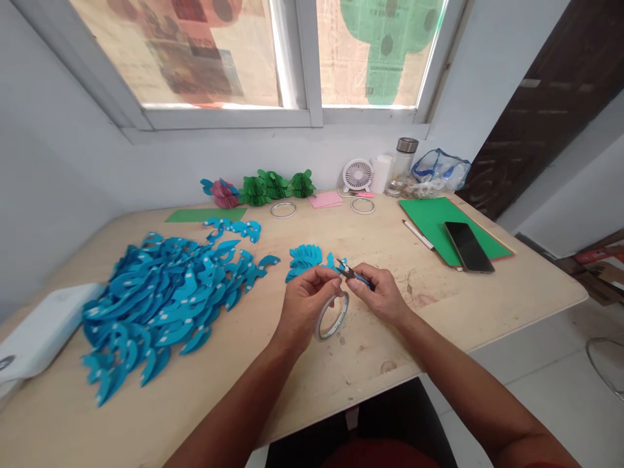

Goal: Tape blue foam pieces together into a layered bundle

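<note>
Over the front middle of the table, my left hand (309, 302) pinches a roll of narrow double-sided tape (345, 318), which hangs below its fingertips. Close beside it, my right hand (380, 292) is closed round small thread snips (363, 278) with dark blades and a blue handle. The blades point up and left, near the left fingertips and the tape end. Just behind my hands lie blue paper pieces (306, 255) in a small stack, partly hidden. A large heap of curved blue paper cutouts (160, 292), many with white tape squares, covers the left side.
Green paper ornaments (273, 188) and a pink one (225, 194) stand by the wall. Two more tape rolls (283, 209) (363, 206), pink paper (326, 199), a small fan (357, 175) and a glass bottle (403, 162) are at the back. A phone (468, 247) rests on a green folder (431, 221). A white box (49, 328) sits left.
</note>
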`<state>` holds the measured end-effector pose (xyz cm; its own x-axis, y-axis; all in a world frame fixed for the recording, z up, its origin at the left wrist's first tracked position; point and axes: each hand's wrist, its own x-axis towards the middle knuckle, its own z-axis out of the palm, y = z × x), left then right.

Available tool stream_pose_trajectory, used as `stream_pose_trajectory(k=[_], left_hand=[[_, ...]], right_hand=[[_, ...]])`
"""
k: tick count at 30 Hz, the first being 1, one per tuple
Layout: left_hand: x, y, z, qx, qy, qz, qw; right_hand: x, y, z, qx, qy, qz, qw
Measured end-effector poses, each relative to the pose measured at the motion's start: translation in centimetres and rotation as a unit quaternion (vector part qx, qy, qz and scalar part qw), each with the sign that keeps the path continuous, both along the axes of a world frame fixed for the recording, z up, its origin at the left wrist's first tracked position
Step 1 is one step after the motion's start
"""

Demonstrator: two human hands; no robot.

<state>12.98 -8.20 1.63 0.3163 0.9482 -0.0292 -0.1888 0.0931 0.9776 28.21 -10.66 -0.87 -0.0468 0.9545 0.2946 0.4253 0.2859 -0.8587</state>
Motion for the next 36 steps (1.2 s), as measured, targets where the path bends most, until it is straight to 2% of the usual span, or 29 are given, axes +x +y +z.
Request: stream_pose_trajectory(k=[13,27,36], left_hand=[[-0.05,0.05,-0.3,0.003,-0.032,0.0,0.999],[-0.2,0.28,-0.84,0.008,-0.04,0.033,0.999],[0.08,-0.18,-0.33,0.023,-0.016,0.024,0.999]], right_hand=[[-0.06,-0.03,0.12,0.001,-0.01,0.001,1.0],[-0.18,-0.09,0.22,0.0,-0.01,0.01,1.0],[-0.28,-0.04,0.14,-0.007,-0.018,0.015,1.0]])
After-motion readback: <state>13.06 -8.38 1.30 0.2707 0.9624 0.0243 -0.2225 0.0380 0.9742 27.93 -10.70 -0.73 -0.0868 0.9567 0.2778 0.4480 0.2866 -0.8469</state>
